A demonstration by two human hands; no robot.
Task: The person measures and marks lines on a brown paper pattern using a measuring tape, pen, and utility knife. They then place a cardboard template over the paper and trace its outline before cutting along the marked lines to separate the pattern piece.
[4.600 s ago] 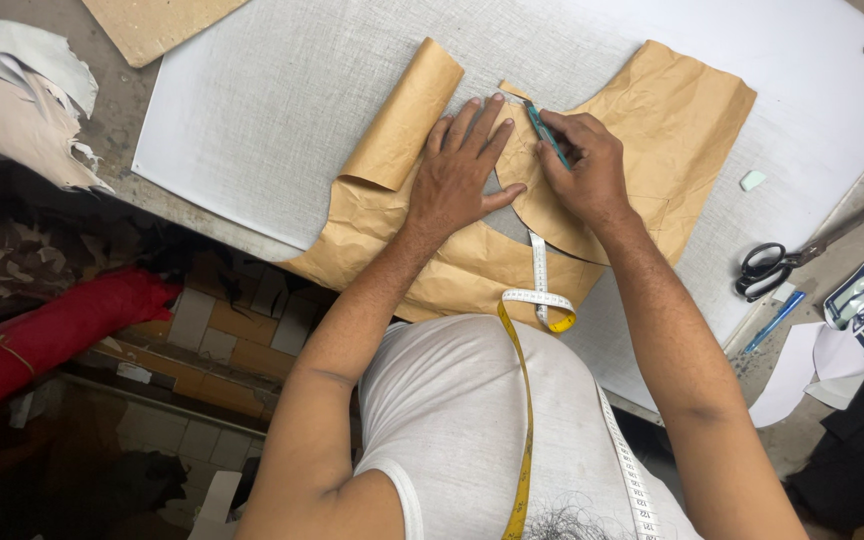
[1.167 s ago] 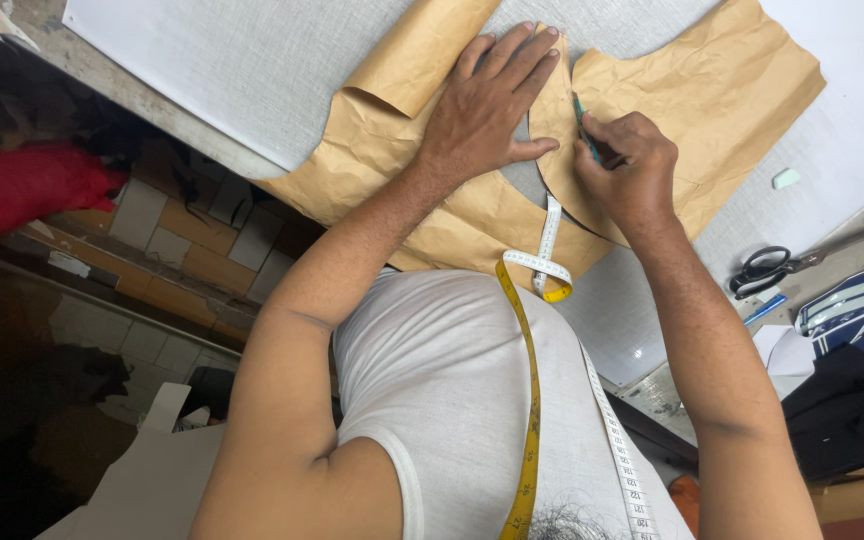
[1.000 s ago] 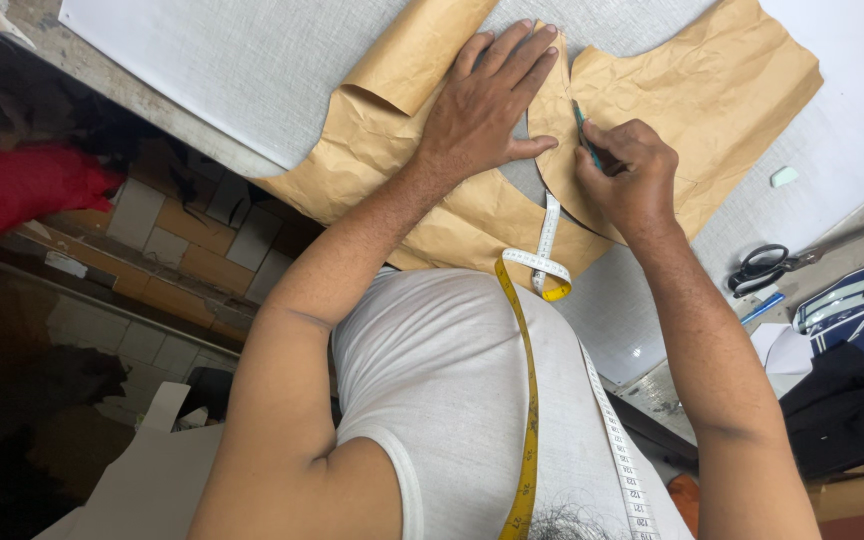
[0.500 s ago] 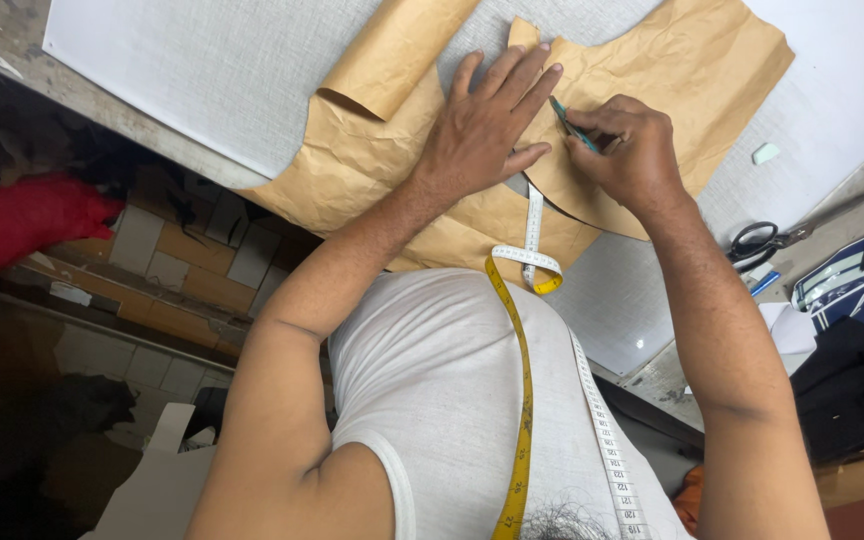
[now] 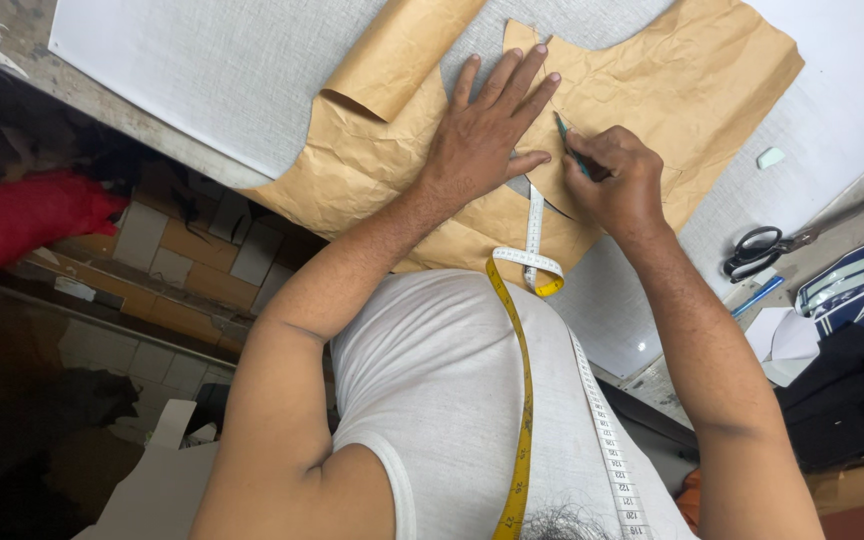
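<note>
Nearest to me the yellow measuring tape [image 5: 524, 400] hangs round the neck, its looped end lying on the near edge of the brown paper pattern [image 5: 652, 90]; just beyond it my right hand [image 5: 620, 185] is closed in a pinch on a green pencil [image 5: 569, 142], tip down on the paper beside a dark curved line; my left hand [image 5: 480, 140] lies open and flat to its left, fingers spread, pressing the sheet onto the white fabric [image 5: 222, 70] on the table; the pattern runs under both hands and out to the far right, with one flap curled up at the far left.

I judge the main risk to be the crumpled paper creeping under the pencil if the flat palm eases, which would pull the curve off true; the dangling tape could also drag across the line; pressing hard on a crease might tear the sheet. The black-handled scissors [image 5: 757, 248] lie well to the right, apart from both hands.
</note>
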